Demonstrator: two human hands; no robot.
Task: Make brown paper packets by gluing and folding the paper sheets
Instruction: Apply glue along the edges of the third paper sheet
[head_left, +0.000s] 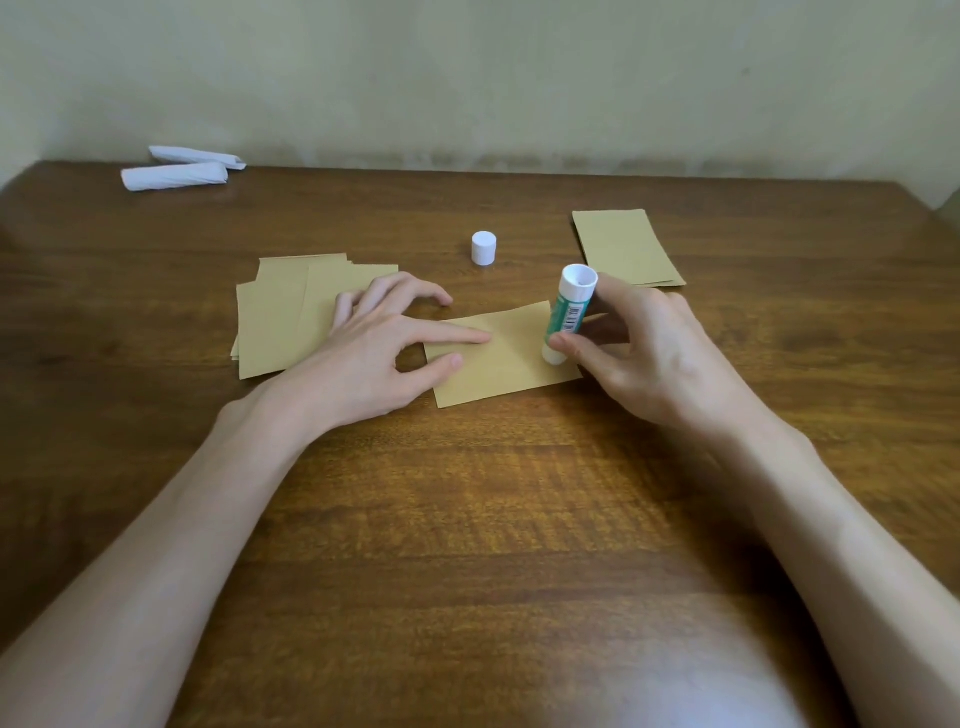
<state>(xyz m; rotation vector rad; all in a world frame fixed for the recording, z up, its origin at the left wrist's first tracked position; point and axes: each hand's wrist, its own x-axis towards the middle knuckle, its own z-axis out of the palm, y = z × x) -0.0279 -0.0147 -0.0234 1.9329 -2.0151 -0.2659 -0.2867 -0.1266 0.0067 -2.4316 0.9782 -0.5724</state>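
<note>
The left hand (363, 358) lies open, fingers spread, pinning a brown sheet (501, 358) to the bench (467, 519). The right hand (644, 353) grips a glue stick (567, 312) — tilted, its lower end touching the sheet.

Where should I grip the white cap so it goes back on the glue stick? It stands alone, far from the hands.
Pinch the white cap by its round side wall, from above. It stands upright on the table, apparently closed end up, with clear space around it, so fingers fit on both sides; it looks light and easy to lift.
</note>
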